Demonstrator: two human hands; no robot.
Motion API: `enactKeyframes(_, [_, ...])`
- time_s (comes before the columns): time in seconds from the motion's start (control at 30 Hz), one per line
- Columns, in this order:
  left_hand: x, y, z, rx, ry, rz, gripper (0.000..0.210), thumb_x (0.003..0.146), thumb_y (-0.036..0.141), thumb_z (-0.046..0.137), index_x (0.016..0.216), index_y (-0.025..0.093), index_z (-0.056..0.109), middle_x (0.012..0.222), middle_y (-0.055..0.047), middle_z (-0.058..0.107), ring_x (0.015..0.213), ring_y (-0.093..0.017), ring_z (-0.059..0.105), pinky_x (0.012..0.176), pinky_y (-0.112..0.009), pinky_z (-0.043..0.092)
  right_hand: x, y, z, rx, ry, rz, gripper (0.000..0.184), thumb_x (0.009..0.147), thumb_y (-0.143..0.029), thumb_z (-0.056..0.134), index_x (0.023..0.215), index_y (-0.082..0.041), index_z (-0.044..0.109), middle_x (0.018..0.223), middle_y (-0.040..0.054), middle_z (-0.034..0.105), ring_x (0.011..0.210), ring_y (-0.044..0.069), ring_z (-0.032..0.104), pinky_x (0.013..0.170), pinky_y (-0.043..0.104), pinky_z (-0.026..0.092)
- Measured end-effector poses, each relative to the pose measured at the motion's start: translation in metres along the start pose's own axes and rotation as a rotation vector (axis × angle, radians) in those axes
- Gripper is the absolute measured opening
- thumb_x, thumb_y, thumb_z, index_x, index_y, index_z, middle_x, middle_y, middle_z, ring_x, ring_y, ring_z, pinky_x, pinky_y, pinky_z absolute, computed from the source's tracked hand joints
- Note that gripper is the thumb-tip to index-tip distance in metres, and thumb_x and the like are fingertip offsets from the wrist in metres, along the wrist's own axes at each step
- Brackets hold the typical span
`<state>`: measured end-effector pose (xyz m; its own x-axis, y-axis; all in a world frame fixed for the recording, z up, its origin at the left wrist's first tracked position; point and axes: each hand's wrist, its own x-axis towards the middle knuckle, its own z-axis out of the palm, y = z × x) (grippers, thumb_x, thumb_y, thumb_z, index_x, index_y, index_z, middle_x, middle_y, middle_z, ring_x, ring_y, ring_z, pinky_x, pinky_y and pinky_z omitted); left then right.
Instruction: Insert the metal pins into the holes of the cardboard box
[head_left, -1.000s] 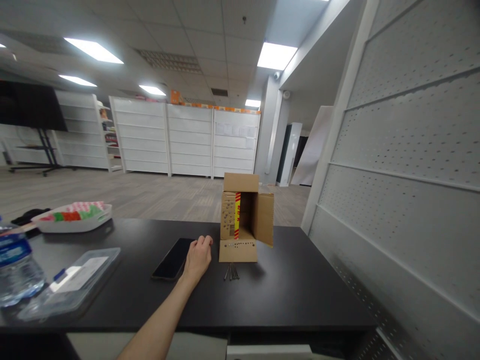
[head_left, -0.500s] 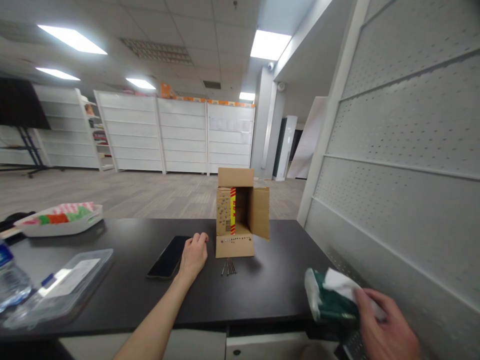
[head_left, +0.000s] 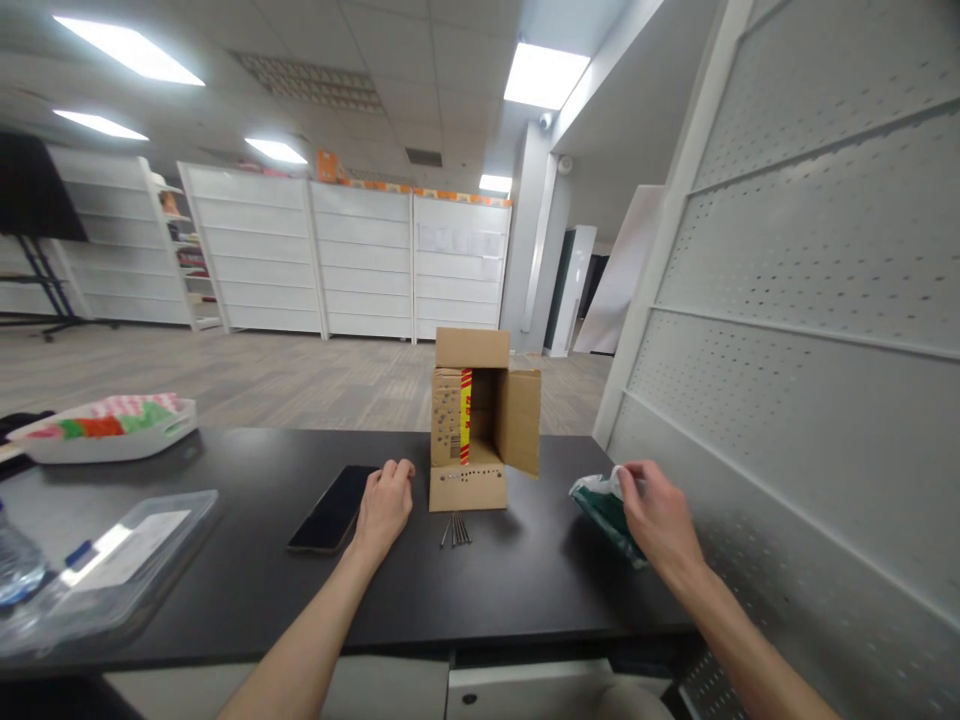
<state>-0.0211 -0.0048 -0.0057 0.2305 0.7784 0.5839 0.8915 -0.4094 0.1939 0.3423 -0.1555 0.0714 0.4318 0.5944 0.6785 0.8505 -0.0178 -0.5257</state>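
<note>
Over the right part of the black table, my right hand pinches the white top of a green tissue pack. My left hand rests beside the dark phone, its fingers curled in and no object showing in them. Between my hands stands an open cardboard box, its mouth facing me and its flaps spread. Small holes dot its front flap. Several nails lie fanned out on the table just before that flap.
A clear plastic case and a water bottle are at the left. Behind them sits a white basket with colourful cloth-like contents. A perforated grey panel bounds the table's right side. Below the edge is a drawer.
My right hand has moved left and away from me, bringing the tissue pack over the table. My left hand has stayed beside the phone. The view has shifted slightly.
</note>
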Motion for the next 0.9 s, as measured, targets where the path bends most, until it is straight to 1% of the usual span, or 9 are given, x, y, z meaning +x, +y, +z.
enactKeyframes(0.2, [0.000, -0.001, 0.001, 0.004, -0.012, -0.009, 0.023, 0.091, 0.011, 0.037, 0.093, 0.021, 0.058, 0.092, -0.006, 0.062, 0.088, -0.019, 0.059, 0.090, -0.034, 0.043, 0.010, -0.010, -0.011, 0.053, 0.117, 0.071, 0.043, 0.089, -0.060, 0.043, 0.086, -0.021, 0.060, 0.085, 0.0126, 0.070, 0.079, 0.028, 0.064, 0.072, 0.038, 0.047])
enactKeyframes(0.27, [0.000, -0.001, 0.000, 0.004, -0.020, -0.003, 0.024, 0.090, 0.010, 0.037, 0.093, 0.021, 0.058, 0.092, -0.006, 0.062, 0.088, -0.019, 0.059, 0.090, -0.034, 0.043, 0.013, -0.012, -0.014, 0.094, 0.212, 0.108, 0.040, 0.089, -0.057, 0.044, 0.091, -0.020, 0.061, 0.091, 0.0135, 0.070, 0.085, 0.028, 0.065, 0.075, 0.038, 0.048])
enactKeyframes(0.33, [0.000, -0.001, -0.001, 0.010, -0.035, 0.002, 0.025, 0.090, 0.009, 0.036, 0.092, 0.021, 0.058, 0.091, -0.006, 0.061, 0.088, -0.020, 0.059, 0.089, -0.034, 0.044, 0.016, -0.012, -0.016, 0.152, 0.157, 0.141, 0.038, 0.086, -0.056, 0.050, 0.089, -0.019, 0.060, 0.086, 0.0127, 0.070, 0.081, 0.028, 0.065, 0.072, 0.037, 0.049])
enactKeyframes(0.4, [0.000, 0.000, -0.001, 0.006, -0.024, -0.007, 0.024, 0.090, 0.010, 0.036, 0.093, 0.021, 0.058, 0.091, -0.006, 0.061, 0.088, -0.020, 0.059, 0.089, -0.034, 0.044, 0.022, -0.013, -0.017, 0.202, 0.223, 0.182, 0.035, 0.087, -0.052, 0.049, 0.091, -0.019, 0.061, 0.091, 0.0130, 0.071, 0.083, 0.026, 0.066, 0.073, 0.036, 0.049])
enactKeyframes(0.47, [0.000, 0.000, -0.001, -0.003, -0.024, 0.000, 0.024, 0.090, 0.010, 0.036, 0.092, 0.021, 0.057, 0.091, -0.006, 0.061, 0.089, -0.020, 0.059, 0.090, -0.034, 0.044, 0.027, -0.013, -0.018, 0.193, 0.099, 0.167, 0.033, 0.085, -0.050, 0.053, 0.087, -0.018, 0.062, 0.090, 0.0125, 0.072, 0.081, 0.026, 0.066, 0.071, 0.035, 0.049])
enactKeyframes(0.5, [0.000, 0.000, 0.000, -0.004, -0.027, -0.007, 0.024, 0.091, 0.010, 0.036, 0.092, 0.021, 0.057, 0.091, -0.006, 0.061, 0.090, -0.020, 0.060, 0.090, -0.034, 0.044, 0.029, -0.014, -0.018, 0.193, 0.079, 0.162, 0.032, 0.085, -0.049, 0.053, 0.087, -0.018, 0.062, 0.090, 0.0123, 0.072, 0.081, 0.026, 0.066, 0.072, 0.035, 0.049])
enactKeyframes(0.63, [0.000, 0.000, 0.001, -0.004, -0.025, -0.001, 0.024, 0.091, 0.010, 0.036, 0.093, 0.021, 0.057, 0.091, -0.006, 0.061, 0.090, -0.020, 0.060, 0.091, -0.034, 0.043, 0.034, -0.013, -0.015, 0.224, 0.112, 0.184, 0.026, 0.083, -0.044, 0.053, 0.085, -0.019, 0.062, 0.086, 0.0100, 0.072, 0.082, 0.025, 0.067, 0.074, 0.035, 0.050])
enactKeyframes(0.8, [-0.001, 0.000, 0.000, 0.011, -0.026, 0.000, 0.023, 0.092, 0.011, 0.036, 0.093, 0.022, 0.056, 0.091, -0.005, 0.061, 0.089, -0.019, 0.060, 0.090, -0.033, 0.043, 0.034, -0.012, -0.007, 0.358, 0.122, 0.331, 0.025, 0.081, -0.042, 0.056, 0.087, -0.018, 0.061, 0.086, 0.0111, 0.072, 0.079, 0.025, 0.068, 0.068, 0.034, 0.051])
enactKeyframes(0.9, [-0.001, 0.000, 0.000, 0.020, -0.034, -0.005, 0.023, 0.091, 0.010, 0.037, 0.094, 0.021, 0.057, 0.092, -0.006, 0.062, 0.090, -0.020, 0.060, 0.090, -0.033, 0.043, 0.034, -0.022, -0.007, 0.362, 0.165, 0.262, 0.025, 0.082, -0.042, 0.057, 0.087, -0.018, 0.061, 0.090, 0.0132, 0.072, 0.080, 0.025, 0.068, 0.069, 0.034, 0.051])
